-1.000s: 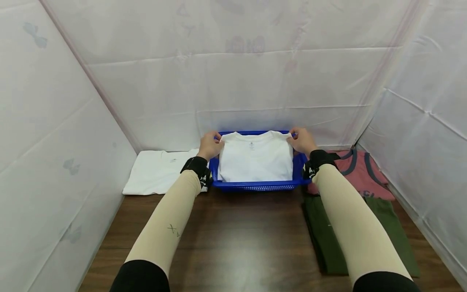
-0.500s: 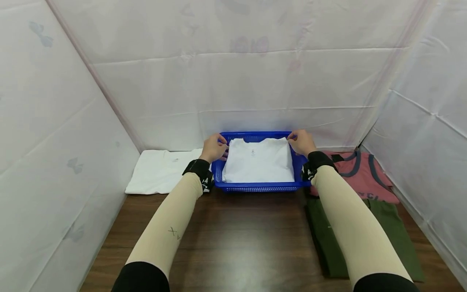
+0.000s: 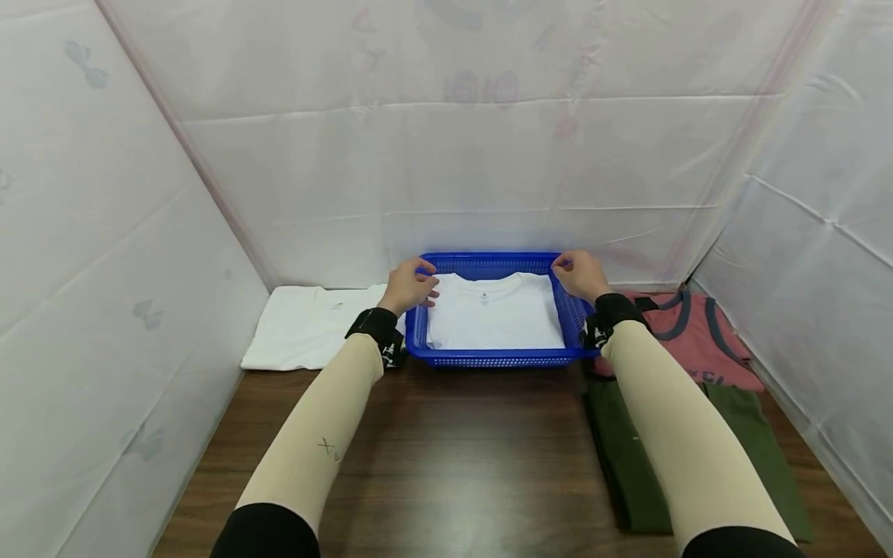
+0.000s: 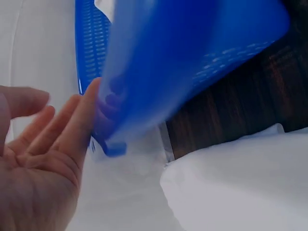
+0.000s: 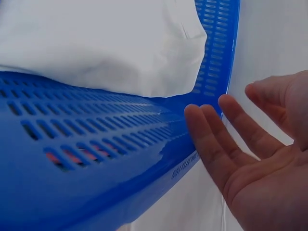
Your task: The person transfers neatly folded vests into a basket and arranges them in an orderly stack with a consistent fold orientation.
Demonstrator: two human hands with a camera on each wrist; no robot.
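Observation:
A white folded shirt (image 3: 495,314) lies inside the blue plastic basket (image 3: 488,358), its neckline toward the back. At the basket's back left corner is my left hand (image 3: 410,285), fingers loosely extended and holding nothing; in the left wrist view its fingertips (image 4: 91,89) are right at the blue rim. My right hand (image 3: 580,275) is over the back right corner, its thumb and fingers apart in the right wrist view, with the fingertips (image 5: 195,115) by the basket's perforated wall (image 5: 96,125). Both hands are off the shirt.
Left of the basket lies another folded white garment (image 3: 300,329). To the right are a folded red top (image 3: 705,333) with dark trim and a folded green garment (image 3: 739,457) on the wooden table (image 3: 460,457). White sheeting (image 3: 488,155) walls the back and sides.
Both hands have let go of the white shirt's upper corners. The shirt has settled lower into the basket, and more of the basket's back wall shows.

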